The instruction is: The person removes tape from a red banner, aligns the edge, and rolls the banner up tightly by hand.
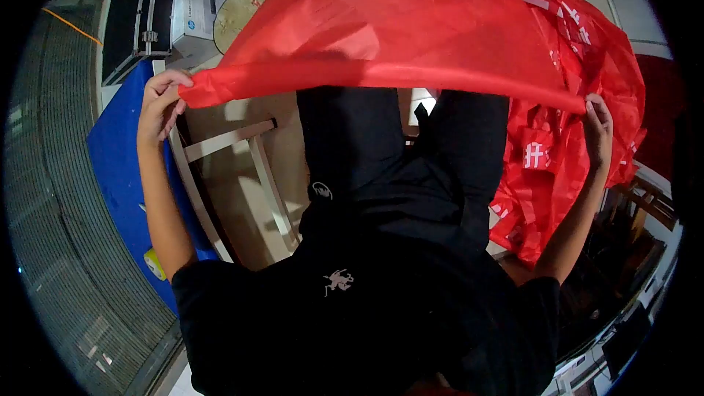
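Case (132,29) and carton (194,18) stand at upper left; below them, the left hand (158,105) pinches one end of the red cloth (381,33). Its near edge stretches over black trousers (348,136) to the right hand (600,128), pinching the other end beside bunched, white-lettered folds (554,176).

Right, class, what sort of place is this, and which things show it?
Probably an indoor office or storeroom, though the view can't settle which: a white box with an HP logo stands beside a black hard case.
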The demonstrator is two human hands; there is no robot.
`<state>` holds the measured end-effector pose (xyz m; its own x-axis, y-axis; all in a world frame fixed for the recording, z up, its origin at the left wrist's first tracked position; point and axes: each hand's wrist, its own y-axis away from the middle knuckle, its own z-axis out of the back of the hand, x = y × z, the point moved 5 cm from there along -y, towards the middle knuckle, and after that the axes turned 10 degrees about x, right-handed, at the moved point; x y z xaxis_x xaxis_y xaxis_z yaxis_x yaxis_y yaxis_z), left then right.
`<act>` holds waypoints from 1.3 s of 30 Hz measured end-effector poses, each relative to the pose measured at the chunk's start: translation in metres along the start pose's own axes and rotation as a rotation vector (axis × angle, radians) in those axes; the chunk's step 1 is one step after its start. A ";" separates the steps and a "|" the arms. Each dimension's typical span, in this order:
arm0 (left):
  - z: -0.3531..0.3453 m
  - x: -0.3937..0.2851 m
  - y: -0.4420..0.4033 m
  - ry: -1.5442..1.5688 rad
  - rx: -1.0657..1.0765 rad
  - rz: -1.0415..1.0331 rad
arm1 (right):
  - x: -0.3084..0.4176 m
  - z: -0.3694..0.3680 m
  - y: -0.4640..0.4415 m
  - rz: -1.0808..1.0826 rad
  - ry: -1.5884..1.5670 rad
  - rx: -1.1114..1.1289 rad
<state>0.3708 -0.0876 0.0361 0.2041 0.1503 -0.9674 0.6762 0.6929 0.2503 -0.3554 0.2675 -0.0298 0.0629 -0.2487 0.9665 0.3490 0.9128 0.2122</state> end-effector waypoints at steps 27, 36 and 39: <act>-0.070 -0.043 -0.011 -0.343 -0.013 0.191 | 0.023 -0.011 0.005 0.121 0.395 0.011; -0.043 -0.031 -0.012 -0.601 -0.081 0.085 | -0.015 0.022 0.003 0.002 0.303 0.011; -0.044 -0.032 -0.012 -0.531 -0.113 -0.032 | -0.010 0.014 0.004 -0.005 0.130 -0.040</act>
<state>0.3248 -0.0695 0.0626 0.5344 -0.2288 -0.8137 0.6132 0.7675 0.1869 -0.3676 0.2781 -0.0369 0.1810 -0.2955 0.9380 0.3862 0.8985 0.2086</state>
